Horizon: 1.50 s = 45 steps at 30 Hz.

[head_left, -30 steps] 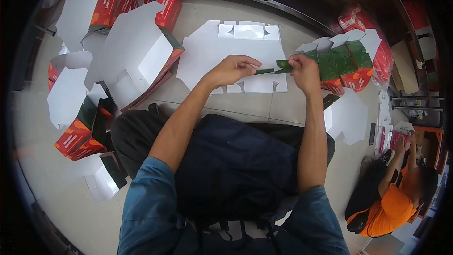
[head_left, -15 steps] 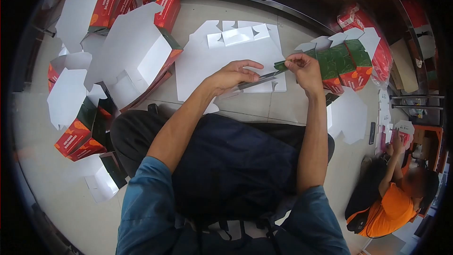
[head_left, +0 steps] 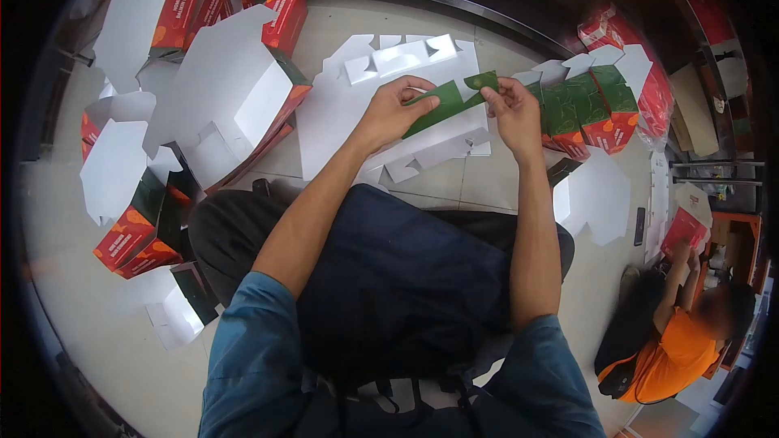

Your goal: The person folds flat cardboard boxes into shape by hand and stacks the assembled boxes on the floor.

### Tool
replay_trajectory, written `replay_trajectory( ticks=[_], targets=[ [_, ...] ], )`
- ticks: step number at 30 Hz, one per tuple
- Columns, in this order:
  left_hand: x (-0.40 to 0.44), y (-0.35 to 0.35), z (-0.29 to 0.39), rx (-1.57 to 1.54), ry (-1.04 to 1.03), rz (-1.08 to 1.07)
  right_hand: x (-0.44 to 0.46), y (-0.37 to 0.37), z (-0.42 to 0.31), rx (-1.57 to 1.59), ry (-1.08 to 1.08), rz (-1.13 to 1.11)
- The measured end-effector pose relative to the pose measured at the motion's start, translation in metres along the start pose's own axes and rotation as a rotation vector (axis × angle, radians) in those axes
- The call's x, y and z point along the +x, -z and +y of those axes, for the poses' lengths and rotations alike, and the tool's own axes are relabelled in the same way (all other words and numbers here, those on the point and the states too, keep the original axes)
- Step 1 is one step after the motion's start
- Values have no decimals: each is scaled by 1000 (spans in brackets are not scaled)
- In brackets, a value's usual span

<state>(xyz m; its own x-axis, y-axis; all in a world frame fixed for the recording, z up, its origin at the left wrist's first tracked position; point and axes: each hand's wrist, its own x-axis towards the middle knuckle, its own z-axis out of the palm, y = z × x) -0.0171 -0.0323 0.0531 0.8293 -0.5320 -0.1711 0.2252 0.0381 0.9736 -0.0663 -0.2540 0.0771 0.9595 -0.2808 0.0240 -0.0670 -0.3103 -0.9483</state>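
A cardboard box blank [head_left: 438, 107] with a green face is held between my two hands above a stack of white flat box blanks [head_left: 329, 105]. My left hand [head_left: 391, 116] grips its left end, thumb on the green face. At the other end, my right hand [head_left: 513, 109] pinches a small green flap, which is bent up. White flaps stick out above and below the green panel. Just right of my right hand stand folded green and red boxes [head_left: 588, 105].
Open red and green boxes with white insides [head_left: 235, 113] stand on the tiled floor at my left. Another white open box [head_left: 596, 199] lies to the right. A person in an orange shirt [head_left: 669, 353] handles a red box [head_left: 686, 231] at the far right.
The blank has turned so that its green face now shows, where it was seen nearly edge-on before. Both hands have moved up slightly. The other person's box has shifted.
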Motion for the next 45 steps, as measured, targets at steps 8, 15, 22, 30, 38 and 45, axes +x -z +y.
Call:
replay_trajectory(
  ticks=[8,15,22,30,38,45],
  targets=[
    [1,4,-5,26,94,-4,-16,-17,-23,-292,313,-242],
    [-3,1,-1,147,150,-36,-25,-26,-27,-474,404,-315],
    [-7,-1,3,122,143,-80,-32,-32,-32,-518,402,-362],
    [-10,3,32,155,32,-163,-32,-33,-45,-330,333,-108],
    [-27,-11,93,-375,-380,383,-65,-73,-73,-338,844,-76],
    [-31,-12,103,-542,-494,214,-54,-59,-78,-235,936,151]
  ],
)
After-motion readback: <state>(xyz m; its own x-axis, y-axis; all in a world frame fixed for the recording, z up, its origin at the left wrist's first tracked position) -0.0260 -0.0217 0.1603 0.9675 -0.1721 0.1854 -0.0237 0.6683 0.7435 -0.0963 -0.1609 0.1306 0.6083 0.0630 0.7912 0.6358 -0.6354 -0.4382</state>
